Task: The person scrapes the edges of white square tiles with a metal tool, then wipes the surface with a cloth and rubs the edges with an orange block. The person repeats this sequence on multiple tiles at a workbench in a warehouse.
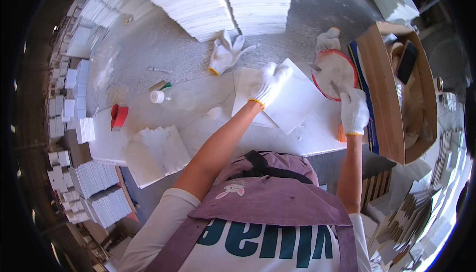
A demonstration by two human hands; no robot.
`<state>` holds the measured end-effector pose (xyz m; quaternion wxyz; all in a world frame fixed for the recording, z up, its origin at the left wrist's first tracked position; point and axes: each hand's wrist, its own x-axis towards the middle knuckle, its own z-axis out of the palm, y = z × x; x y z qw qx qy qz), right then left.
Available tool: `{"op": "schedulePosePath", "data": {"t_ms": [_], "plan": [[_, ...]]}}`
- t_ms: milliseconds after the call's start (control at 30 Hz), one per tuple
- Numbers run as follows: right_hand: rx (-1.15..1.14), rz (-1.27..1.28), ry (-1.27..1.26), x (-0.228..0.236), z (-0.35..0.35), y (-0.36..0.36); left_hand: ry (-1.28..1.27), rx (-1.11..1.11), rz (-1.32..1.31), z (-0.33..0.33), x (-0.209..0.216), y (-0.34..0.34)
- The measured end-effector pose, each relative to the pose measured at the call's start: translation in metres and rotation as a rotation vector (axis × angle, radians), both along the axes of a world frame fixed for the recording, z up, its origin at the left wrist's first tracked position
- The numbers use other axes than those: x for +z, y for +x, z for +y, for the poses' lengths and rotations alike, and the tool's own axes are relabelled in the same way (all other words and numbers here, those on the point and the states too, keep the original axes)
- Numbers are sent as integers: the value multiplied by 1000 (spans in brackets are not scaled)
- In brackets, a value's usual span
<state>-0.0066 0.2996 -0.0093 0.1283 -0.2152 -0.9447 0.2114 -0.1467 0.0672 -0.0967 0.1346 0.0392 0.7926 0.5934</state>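
My left hand, in a white knit glove with a yellow cuff, grips the upper left edge of a square white tile. Beneath it, partly covered, lies another white tile. Glare washes out the fingertips. My gloved right hand is closed on a putty knife; its handle is hidden in the glove, and its blade points into a red-rimmed bowl of white paste. A second flat blade crosses the bowl's left rim. An orange block sits beside my right wrist.
Loose white gloves lie beyond the worktable. On the table's left are a clear bottle, a red tape roll and stacked white pieces. A cardboard box flanks the right side. Tall white stacks stand ahead.
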Motion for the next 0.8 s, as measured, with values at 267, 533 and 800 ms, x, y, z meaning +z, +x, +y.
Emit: {"op": "schedulePosePath", "data": {"t_ms": [267,533,800], "plan": [[410,203,-280,91,-58,-37,-233,-20,40,5,46,13],[1202,7,-246,55,-181,-122,-453,-89,116,-5,40,18],[1520,-473,183,5,-277,-140,-447,-109,70,-11,37,25]]}}
